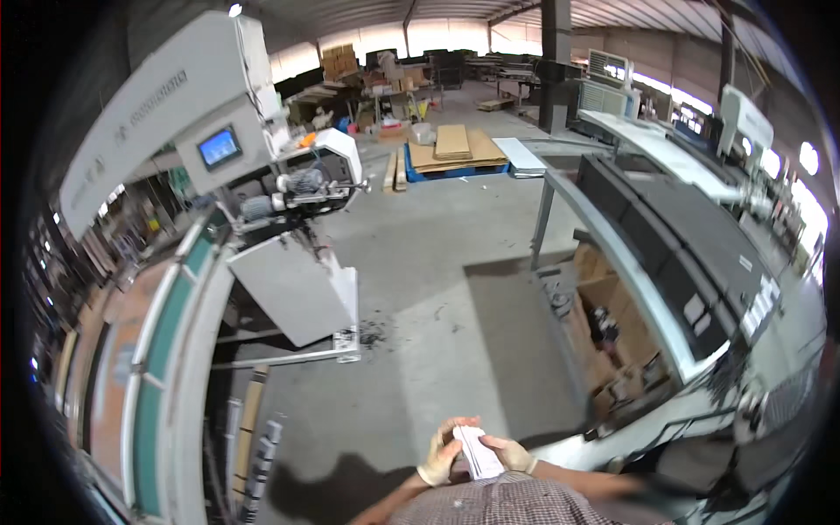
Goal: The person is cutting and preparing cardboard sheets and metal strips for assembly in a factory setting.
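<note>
Close to my body at the bottom of the head view, I hold a small white flat piece (478, 457), longer than wide, with a thin dark line along it. It looks like paper or card, but its kind is too small to make out. My left hand (443, 457), in a pale glove with bare fingertips, is closed on its left side. From the right, my right hand (511, 453), gloved likewise, grips it with the thumb on its upper face. A checked garment shows just below both hands.
A large white machine (302, 293) with a screen and green conveyor belt (166, 350) stands left. At right is a grey-framed table (604, 254) with dark panels; boxes of parts (604, 332) sit beneath. Cardboard sheets (455, 149) lie on a blue pallet ahead.
</note>
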`<action>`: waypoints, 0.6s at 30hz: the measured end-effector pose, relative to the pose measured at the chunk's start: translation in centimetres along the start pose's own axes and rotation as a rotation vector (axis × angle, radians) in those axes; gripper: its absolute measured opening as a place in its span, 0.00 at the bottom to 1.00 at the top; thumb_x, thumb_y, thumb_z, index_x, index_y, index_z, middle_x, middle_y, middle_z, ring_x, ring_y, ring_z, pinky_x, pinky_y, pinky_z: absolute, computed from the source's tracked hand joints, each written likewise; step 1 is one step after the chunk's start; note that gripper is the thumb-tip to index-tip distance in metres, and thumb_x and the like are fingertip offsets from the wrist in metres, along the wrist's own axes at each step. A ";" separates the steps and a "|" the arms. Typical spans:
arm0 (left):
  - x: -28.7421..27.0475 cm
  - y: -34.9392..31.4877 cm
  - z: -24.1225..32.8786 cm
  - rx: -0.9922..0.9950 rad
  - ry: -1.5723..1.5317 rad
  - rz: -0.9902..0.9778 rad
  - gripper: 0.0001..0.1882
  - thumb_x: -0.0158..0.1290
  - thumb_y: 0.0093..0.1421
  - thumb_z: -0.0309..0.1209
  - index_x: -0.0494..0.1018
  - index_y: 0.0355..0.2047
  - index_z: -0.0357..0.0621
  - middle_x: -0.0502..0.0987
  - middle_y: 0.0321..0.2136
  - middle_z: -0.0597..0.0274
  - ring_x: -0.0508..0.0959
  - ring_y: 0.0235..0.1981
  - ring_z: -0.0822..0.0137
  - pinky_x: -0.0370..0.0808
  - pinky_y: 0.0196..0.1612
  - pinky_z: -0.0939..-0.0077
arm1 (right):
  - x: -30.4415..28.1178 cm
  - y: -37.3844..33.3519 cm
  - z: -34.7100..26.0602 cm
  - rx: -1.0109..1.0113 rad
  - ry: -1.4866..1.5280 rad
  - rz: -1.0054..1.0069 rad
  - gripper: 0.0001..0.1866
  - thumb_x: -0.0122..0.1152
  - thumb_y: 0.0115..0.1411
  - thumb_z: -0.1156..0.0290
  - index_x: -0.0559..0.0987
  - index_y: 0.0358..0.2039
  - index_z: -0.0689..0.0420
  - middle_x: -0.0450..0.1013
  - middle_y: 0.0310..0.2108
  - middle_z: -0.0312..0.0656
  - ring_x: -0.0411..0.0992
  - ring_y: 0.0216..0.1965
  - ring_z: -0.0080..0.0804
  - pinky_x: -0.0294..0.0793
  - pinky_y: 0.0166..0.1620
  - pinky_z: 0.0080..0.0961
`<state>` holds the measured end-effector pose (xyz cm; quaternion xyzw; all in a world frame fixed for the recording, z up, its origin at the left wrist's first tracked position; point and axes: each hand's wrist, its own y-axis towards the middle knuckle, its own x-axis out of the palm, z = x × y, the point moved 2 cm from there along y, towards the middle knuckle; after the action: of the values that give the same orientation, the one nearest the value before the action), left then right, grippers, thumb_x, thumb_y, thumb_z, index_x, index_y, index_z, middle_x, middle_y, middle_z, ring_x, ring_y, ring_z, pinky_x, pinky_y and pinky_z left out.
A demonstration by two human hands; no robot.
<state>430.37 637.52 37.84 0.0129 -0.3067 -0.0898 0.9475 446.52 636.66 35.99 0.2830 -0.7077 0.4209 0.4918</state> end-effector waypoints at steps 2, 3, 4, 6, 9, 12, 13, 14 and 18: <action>1.0 9.2 0.4 -0.085 0.112 -0.156 0.23 0.56 0.58 0.42 0.68 0.46 0.37 0.73 0.47 0.51 0.74 0.46 0.63 0.71 0.52 0.66 | -1.2 2.0 -6.8 -0.126 -0.022 0.034 0.21 0.47 0.65 0.62 0.69 0.53 0.62 0.74 0.45 0.45 0.73 0.43 0.36 0.72 0.50 0.33; 2.0 14.3 1.5 -0.123 0.234 -0.230 0.21 0.54 0.60 0.40 0.69 0.46 0.36 0.73 0.47 0.50 0.74 0.46 0.64 0.70 0.53 0.67 | -1.7 2.8 -10.3 -0.163 -0.065 -0.009 0.20 0.47 0.65 0.62 0.69 0.52 0.62 0.73 0.45 0.45 0.73 0.43 0.36 0.71 0.51 0.33; 2.9 18.8 2.4 -0.198 0.163 -0.277 0.21 0.54 0.60 0.39 0.69 0.47 0.36 0.73 0.48 0.51 0.73 0.47 0.64 0.69 0.54 0.68 | 0.5 3.2 -13.9 -0.256 -0.102 0.130 0.22 0.46 0.65 0.60 0.68 0.52 0.62 0.72 0.46 0.47 0.73 0.44 0.38 0.72 0.51 0.35; 3.5 27.1 2.9 -0.248 0.109 -0.430 0.20 0.54 0.61 0.36 0.69 0.49 0.37 0.73 0.49 0.54 0.72 0.51 0.65 0.66 0.57 0.69 | 3.8 4.6 -20.5 -0.383 -0.092 0.252 0.25 0.46 0.64 0.58 0.66 0.54 0.63 0.71 0.47 0.48 0.73 0.46 0.40 0.73 0.51 0.37; 1.8 40.2 0.4 -0.320 0.197 -0.593 0.22 0.53 0.60 0.35 0.68 0.53 0.39 0.71 0.52 0.58 0.68 0.56 0.66 0.63 0.60 0.69 | 3.1 9.8 -31.2 -0.530 -0.043 0.155 0.28 0.50 0.60 0.58 0.64 0.56 0.61 0.71 0.48 0.47 0.72 0.48 0.39 0.74 0.50 0.35; -0.5 52.3 -1.5 -0.338 0.192 -0.436 0.25 0.53 0.60 0.34 0.65 0.56 0.38 0.69 0.53 0.58 0.68 0.55 0.67 0.63 0.60 0.70 | -2.4 16.0 -42.9 -0.532 -0.109 0.186 0.29 0.52 0.59 0.61 0.63 0.58 0.61 0.67 0.54 0.46 0.69 0.53 0.40 0.68 0.56 0.37; -1.3 56.8 -1.4 -0.268 0.198 -0.351 0.26 0.53 0.60 0.34 0.64 0.56 0.38 0.69 0.53 0.58 0.68 0.55 0.68 0.63 0.59 0.70 | -2.2 18.5 -46.7 -0.594 -0.205 0.362 0.28 0.52 0.59 0.62 0.64 0.58 0.61 0.68 0.54 0.46 0.69 0.53 0.39 0.68 0.55 0.37; -2.6 60.4 -0.8 -0.210 0.149 -0.253 0.27 0.54 0.60 0.32 0.62 0.57 0.38 0.69 0.52 0.58 0.68 0.54 0.68 0.64 0.58 0.72 | 0.0 21.4 -50.7 -0.610 -0.200 0.293 0.28 0.51 0.59 0.62 0.64 0.58 0.62 0.68 0.53 0.45 0.69 0.52 0.38 0.69 0.55 0.36; -7.7 74.9 3.8 -0.073 0.390 0.251 0.20 0.55 0.57 0.25 0.70 0.50 0.35 0.75 0.44 0.58 0.74 0.44 0.69 0.73 0.48 0.74 | 6.8 32.9 -68.7 -0.606 -0.538 0.229 0.22 0.47 0.62 0.68 0.65 0.55 0.63 0.70 0.49 0.43 0.70 0.49 0.32 0.70 0.53 0.30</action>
<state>434.13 712.66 42.41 -0.0423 -0.1134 0.0220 0.9924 448.75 712.78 43.06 0.1449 -0.9295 0.1570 0.3006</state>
